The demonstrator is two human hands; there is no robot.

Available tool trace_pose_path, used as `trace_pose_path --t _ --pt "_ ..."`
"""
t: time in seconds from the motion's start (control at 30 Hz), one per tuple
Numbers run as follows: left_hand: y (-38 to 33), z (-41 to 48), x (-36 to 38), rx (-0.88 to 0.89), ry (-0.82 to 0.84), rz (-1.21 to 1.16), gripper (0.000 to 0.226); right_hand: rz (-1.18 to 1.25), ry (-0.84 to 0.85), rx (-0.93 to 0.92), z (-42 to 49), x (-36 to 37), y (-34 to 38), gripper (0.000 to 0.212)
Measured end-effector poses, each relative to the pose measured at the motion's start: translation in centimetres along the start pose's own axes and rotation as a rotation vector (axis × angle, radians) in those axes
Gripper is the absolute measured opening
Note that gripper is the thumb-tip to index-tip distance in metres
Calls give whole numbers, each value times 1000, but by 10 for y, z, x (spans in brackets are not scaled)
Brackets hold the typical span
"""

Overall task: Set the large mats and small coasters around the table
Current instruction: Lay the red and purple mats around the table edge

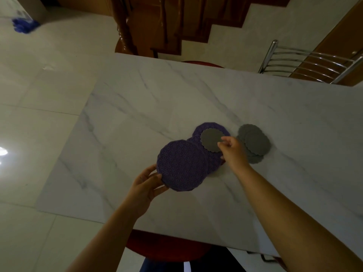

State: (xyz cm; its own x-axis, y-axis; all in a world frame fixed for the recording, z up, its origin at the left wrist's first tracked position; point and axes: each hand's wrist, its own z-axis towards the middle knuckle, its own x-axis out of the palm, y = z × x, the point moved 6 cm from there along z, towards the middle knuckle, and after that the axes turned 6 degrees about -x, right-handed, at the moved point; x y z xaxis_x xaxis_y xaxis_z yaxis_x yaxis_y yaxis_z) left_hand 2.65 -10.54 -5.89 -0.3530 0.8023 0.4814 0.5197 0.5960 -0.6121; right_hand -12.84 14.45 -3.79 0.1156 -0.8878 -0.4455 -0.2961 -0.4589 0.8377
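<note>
Two hands: left hand (pixel 144 190) on purple mat (pixel 181 165), right hand (pixel 233 151) pinching grey coaster (pixel 211 138).

The head camera looks steeply down from above onto the marble table (pixel 149 107), close over both forearms.

Dim, murky indoor light. A white glare spot blooms on the glossy floor tiles (pixel 4 152) at 9 o'clock. Wide-angle bending warps the table (pixel 176 99) edges. The blue object (pixel 24 25) at 10 o'clock is smeared.
</note>
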Motion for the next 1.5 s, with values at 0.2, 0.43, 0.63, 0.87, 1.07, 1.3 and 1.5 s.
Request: trace_pose_path --t 0.2,0.43,0.63,0.87,1.07,1.3,1.5 --pt "2 0 0 -11 3 0 34 -592 143 58 36 13 -11 84" --pt "0 0 3 -8 -28 -24 33 -528 -2 9 39 10 -11 79" --pt "0 1 10 -6 -46 -21 29 -45 -93 52 35 -10 -18 32" --pt "2 5 25 -1 -49 2 30 139 -361 122 27 -95 -44 39" --pt "6 7 33 4 -53 14 30 134 -385 229 35 -138 -66 37" --pt "11 4 30 9 -71 13 29 -262 -379 348 23 -124 -66 53" --pt "7 5 29 34 -87 3 29 -614 79 -93 11 -30 -20 47"
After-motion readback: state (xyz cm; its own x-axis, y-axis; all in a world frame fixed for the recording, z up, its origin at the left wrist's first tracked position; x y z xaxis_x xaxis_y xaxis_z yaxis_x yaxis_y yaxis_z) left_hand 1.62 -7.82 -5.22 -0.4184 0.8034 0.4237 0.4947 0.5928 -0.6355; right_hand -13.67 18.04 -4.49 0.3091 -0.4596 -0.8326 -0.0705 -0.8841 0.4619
